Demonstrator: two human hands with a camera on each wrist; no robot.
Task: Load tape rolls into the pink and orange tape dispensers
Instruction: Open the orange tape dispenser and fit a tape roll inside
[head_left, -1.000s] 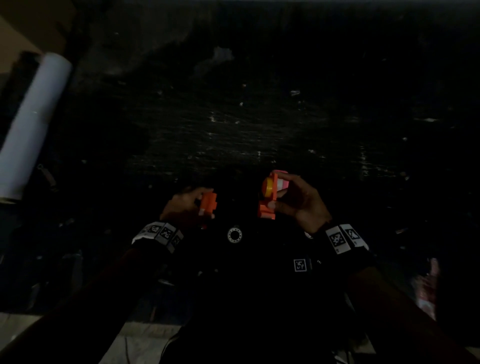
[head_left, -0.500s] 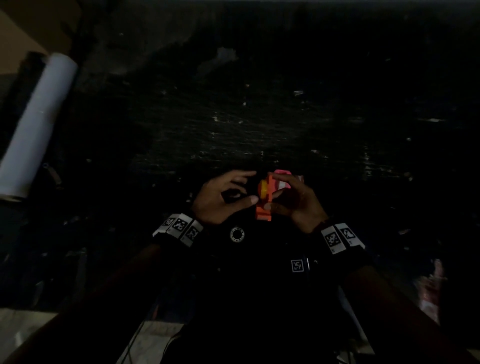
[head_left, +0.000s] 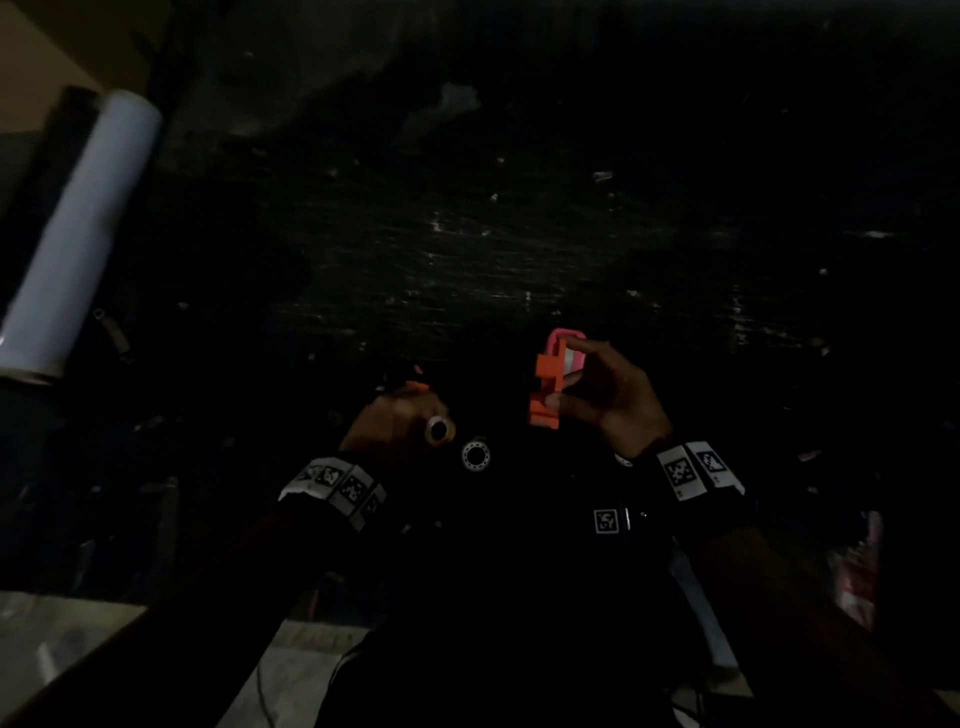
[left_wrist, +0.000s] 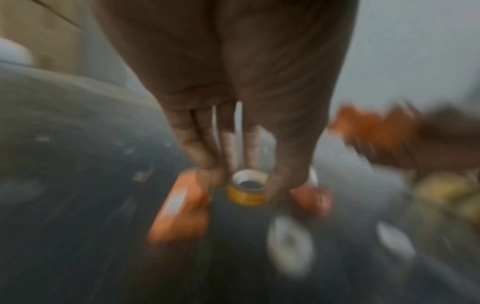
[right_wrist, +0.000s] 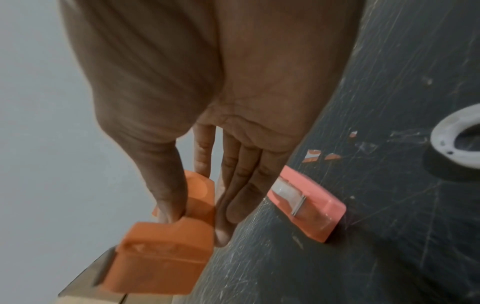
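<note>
My right hand (head_left: 566, 374) grips the orange tape dispenser (head_left: 545, 389) by its sides and holds it above the dark table; the thumb and fingers clamp the orange dispenser (right_wrist: 166, 242) in the right wrist view too. The pink dispenser (right_wrist: 306, 203) lies on the table just beyond that hand, its pink edge (head_left: 561, 338) showing behind the fingers. To the left, my left hand (head_left: 415, 421) pinches a small yellow tape roll (head_left: 439, 430) with a white core; the left wrist view shows this yellow roll (left_wrist: 246, 191) between thumb and fingertips.
A white tape ring (head_left: 475, 454) lies on the table between my hands. A loose orange piece (left_wrist: 182, 207) rests below the left hand. A large white roll (head_left: 78, 234) lies at the far left. The table (head_left: 519, 234) is dark and scratched.
My left hand let go of the orange piece, reached to the orange dispenser, and has drawn back left with the yellow roll. My right hand lifted the dispenser slightly.
</note>
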